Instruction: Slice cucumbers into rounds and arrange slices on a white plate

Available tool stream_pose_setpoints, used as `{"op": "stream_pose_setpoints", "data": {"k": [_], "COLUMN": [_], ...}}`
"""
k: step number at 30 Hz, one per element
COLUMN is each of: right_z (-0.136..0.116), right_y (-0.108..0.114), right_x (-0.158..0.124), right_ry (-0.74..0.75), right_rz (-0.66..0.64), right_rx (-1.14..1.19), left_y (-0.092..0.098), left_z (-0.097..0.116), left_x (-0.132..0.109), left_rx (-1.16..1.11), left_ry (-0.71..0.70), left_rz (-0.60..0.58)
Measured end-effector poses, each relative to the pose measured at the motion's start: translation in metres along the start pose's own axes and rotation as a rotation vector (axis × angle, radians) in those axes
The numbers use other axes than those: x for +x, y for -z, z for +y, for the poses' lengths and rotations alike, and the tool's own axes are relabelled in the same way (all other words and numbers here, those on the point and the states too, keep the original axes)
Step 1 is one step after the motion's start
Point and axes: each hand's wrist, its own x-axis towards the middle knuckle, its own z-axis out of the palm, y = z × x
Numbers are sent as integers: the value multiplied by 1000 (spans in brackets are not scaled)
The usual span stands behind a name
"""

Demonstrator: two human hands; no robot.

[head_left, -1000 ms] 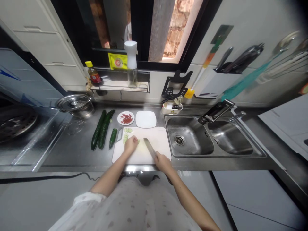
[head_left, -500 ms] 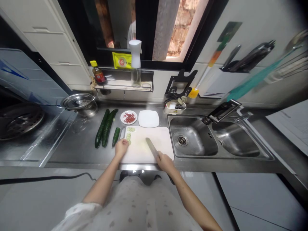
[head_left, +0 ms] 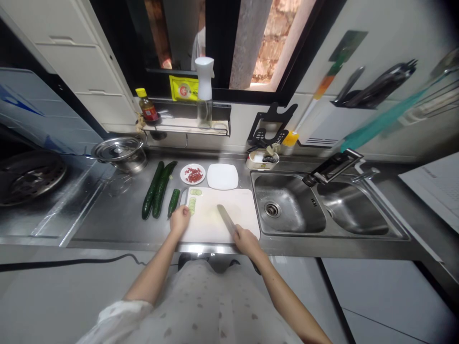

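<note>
My right hand (head_left: 246, 240) is closed round the handle of a kitchen knife (head_left: 225, 216), whose blade lies low over the white cutting board (head_left: 240, 205) and points away to the left. My left hand (head_left: 180, 219) is at the board's left edge, fingers curled together; whether anything is between them is hidden. Just beyond its fingertips, thin cucumber slices (head_left: 192, 204) overlap in a row, with a few more slices (head_left: 195, 192) near the board's top left corner. A cut piece of cucumber (head_left: 174, 201) rests on the steel counter, left of the board.
Two whole cucumbers (head_left: 158, 191) lie further left on the counter. Behind the board stand a small plate of chopped red bits (head_left: 185, 169) and a white square plate (head_left: 222, 177). A double sink (head_left: 289, 210) adjoins on the right; a lidded steel pot (head_left: 124, 157) is back left.
My left hand has drawn back slightly left from the cucumber slices. My right hand and the knife stay in place. The view has shifted a little.
</note>
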Motion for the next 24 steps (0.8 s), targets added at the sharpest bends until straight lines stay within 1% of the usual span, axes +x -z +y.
{"op": "stream_pose_setpoints", "data": {"k": [9, 16, 20, 24], "right_z": [1, 6, 6, 4], "right_y": [0, -3, -2, 2], "right_x": [0, 2, 0, -2], "right_ry": [7, 15, -2, -11], "right_rz": [-4, 22, 18, 0], "right_rx": [-11, 13, 23, 33], "left_y": [-5, -6, -3, 0], "left_z": [-4, -5, 3, 21], "left_x": [-2, 0, 7, 22], "left_rx": [81, 115, 81, 56], "left_ry": [-112, -110, -109, -122], "left_rz": [27, 17, 15, 16]}}
